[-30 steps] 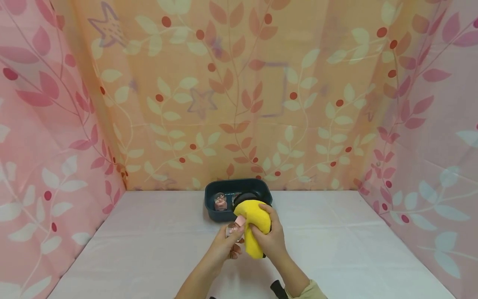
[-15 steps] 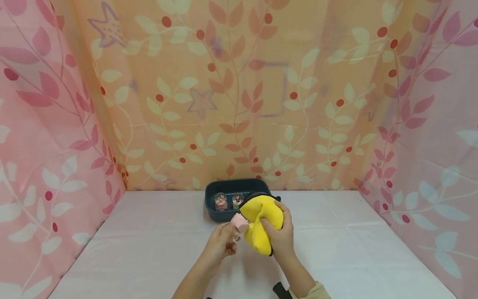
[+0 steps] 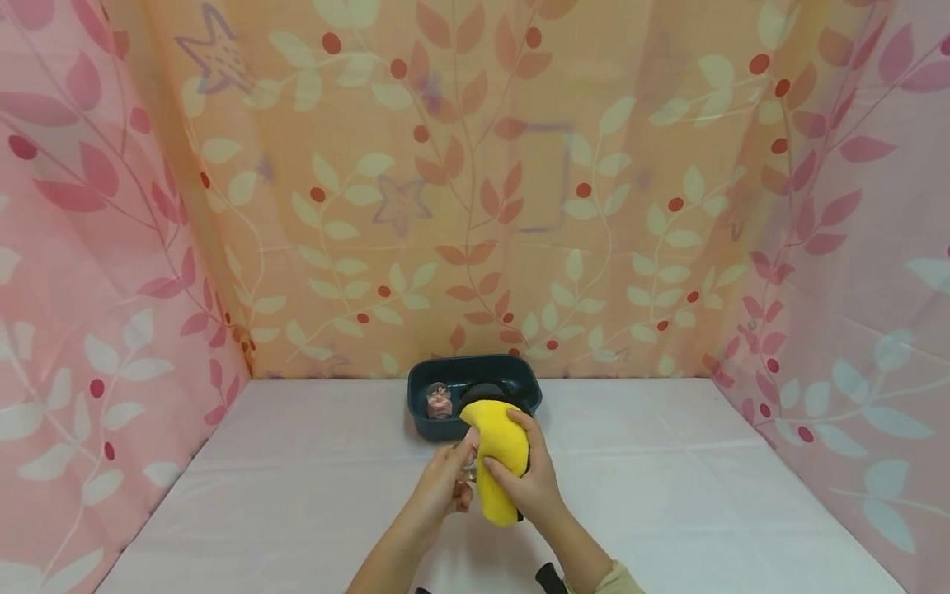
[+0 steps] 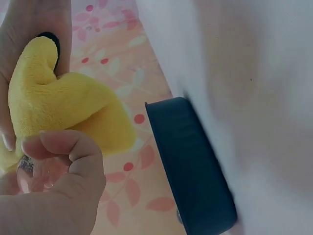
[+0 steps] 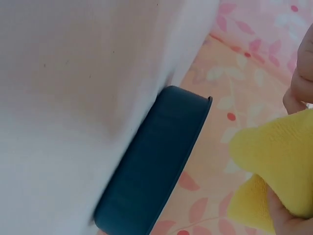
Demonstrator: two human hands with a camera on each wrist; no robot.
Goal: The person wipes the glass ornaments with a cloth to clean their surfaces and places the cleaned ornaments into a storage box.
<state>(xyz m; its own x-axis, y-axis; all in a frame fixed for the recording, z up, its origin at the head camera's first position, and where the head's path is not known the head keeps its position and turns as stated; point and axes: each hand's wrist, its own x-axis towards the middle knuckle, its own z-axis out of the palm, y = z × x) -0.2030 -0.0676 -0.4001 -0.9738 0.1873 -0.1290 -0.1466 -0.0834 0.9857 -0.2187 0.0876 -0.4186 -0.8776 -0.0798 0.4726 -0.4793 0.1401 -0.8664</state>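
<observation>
My left hand [image 3: 438, 485] holds a small snow globe [image 4: 36, 174] with a clear ball and, in the head view, a bit of pink base at the fingers. Much of the globe is hidden by the fingers and the cloth. In my right hand [image 3: 540, 483] is a yellow plush cloth [image 3: 500, 437] with a black edge, gripped in a fold and lying against the globe. Behind the hands, a dark blue rectangular basin [image 3: 436, 429] stands on the table. A pink snow globe [image 3: 439, 403] sits in its left part; the cloth covers the view of its right front.
The white-covered table [image 3: 282, 478] spreads around the basin. A floral curtain [image 3: 460, 206] closes off the back, with pink patterned cloth [image 3: 96, 272] at the sides. A black piece [image 3: 550, 577] shows near the right forearm at the bottom edge.
Half a second ago the cloth was farther right and the pink base showed plainly. Now the cloth is back left over the globe, hiding the second globe in the basin.
</observation>
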